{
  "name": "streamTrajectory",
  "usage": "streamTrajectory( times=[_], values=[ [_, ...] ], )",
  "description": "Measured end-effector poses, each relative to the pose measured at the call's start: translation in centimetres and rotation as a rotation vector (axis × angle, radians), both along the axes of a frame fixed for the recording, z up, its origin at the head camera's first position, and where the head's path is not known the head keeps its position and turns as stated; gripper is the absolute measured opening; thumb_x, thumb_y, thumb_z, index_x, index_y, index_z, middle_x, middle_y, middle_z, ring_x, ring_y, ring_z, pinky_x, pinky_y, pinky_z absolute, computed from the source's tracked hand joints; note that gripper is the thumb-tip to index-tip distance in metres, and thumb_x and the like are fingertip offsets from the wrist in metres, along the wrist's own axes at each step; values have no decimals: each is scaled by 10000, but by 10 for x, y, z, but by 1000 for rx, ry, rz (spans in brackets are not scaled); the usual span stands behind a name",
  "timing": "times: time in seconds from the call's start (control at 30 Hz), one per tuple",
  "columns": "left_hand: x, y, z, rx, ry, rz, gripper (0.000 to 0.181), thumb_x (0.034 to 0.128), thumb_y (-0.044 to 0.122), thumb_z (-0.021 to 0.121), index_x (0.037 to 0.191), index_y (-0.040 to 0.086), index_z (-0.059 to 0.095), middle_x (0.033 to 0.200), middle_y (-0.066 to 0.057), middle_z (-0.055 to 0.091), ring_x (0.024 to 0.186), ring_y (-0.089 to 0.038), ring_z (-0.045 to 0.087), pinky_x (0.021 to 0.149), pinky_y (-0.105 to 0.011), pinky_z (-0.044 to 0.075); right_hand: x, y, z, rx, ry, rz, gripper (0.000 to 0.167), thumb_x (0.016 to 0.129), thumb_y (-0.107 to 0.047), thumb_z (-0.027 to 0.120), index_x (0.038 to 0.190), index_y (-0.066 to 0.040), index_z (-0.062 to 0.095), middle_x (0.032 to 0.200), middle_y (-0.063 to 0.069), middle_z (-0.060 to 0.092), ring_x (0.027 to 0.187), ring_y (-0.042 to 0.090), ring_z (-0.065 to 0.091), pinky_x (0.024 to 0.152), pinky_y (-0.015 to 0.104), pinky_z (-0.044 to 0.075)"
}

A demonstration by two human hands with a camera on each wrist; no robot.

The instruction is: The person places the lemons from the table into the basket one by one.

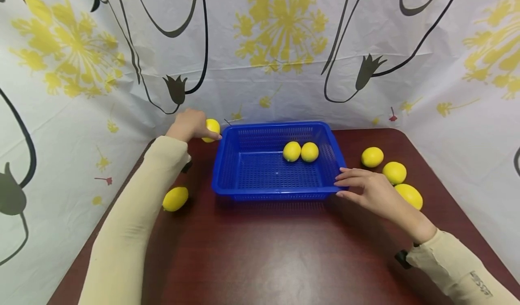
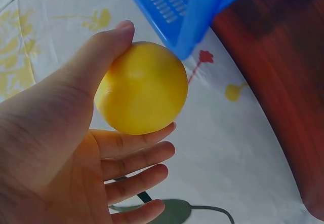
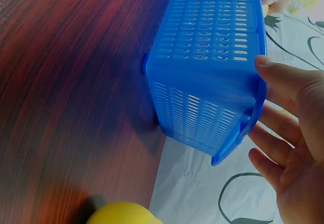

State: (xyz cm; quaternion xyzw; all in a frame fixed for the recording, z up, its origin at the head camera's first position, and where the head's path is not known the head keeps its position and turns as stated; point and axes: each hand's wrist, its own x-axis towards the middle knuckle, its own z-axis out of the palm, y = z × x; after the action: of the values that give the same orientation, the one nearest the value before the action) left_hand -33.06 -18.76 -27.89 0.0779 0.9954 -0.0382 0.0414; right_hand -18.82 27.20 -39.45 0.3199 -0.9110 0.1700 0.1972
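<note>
In the head view my left hand (image 1: pixel 190 125) pinches a lemon (image 1: pixel 212 130) beside the left rear corner of the blue basket (image 1: pixel 276 191). The left wrist view shows that lemon (image 2: pixel 144 88) between thumb and index finger of the left hand (image 2: pixel 76 127), the other fingers spread below it, close to the basket's rim (image 2: pixel 185 44). Two lemons (image 1: pixel 291 151) lie side by side inside the basket. My right hand (image 1: pixel 367 190) touches the basket's right front corner; in the right wrist view the thumb of the right hand (image 3: pixel 298 133) rests on the rim of the basket (image 3: pixel 202 72), fingers lightly bent.
One lemon (image 1: pixel 175 199) lies on the dark red table (image 1: pixel 260 251) left of the basket, near the left forearm. Three more lemons (image 1: pixel 394 173) sit in a row to the right, beyond the right hand. A patterned cloth (image 1: pixel 284 97) stands behind and along both sides.
</note>
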Motion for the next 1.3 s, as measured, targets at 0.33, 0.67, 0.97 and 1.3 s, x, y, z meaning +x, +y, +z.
streamTrajectory(
  times=[0.33,0.67,0.97,1.3],
  values=[
    [-6,35,6,-22,-45,-15,620,772,692,685,837,83,590,938,-112,561,1015,-323,522,814,-451,498,-1,1,-2,2,7,0,285,725,-238,871,987,-161,791,1108,56,756,1131,288,691,781,394,610],
    [-11,65,2,-46,-59,-36,603,773,701,683,860,113,584,965,-90,591,1038,-314,558,848,-444,512,0,0,-3,-4,16,-2,289,725,-248,871,989,-162,790,1102,45,756,1133,281,692,799,393,605],
    [-16,91,-4,-78,-65,-44,661,768,728,669,1008,113,627,1045,-98,641,1083,-316,578,883,-441,541,-1,1,-4,-12,11,-2,292,725,-241,870,993,-159,790,1104,54,757,1141,291,688,784,390,612],
    [-18,116,-18,-65,-68,-40,628,762,723,683,974,133,657,1145,-95,649,1132,-316,568,969,-471,508,-2,1,-4,-11,10,-1,289,726,-246,868,991,-162,790,1108,53,756,1141,294,687,780,390,613]
  ],
)
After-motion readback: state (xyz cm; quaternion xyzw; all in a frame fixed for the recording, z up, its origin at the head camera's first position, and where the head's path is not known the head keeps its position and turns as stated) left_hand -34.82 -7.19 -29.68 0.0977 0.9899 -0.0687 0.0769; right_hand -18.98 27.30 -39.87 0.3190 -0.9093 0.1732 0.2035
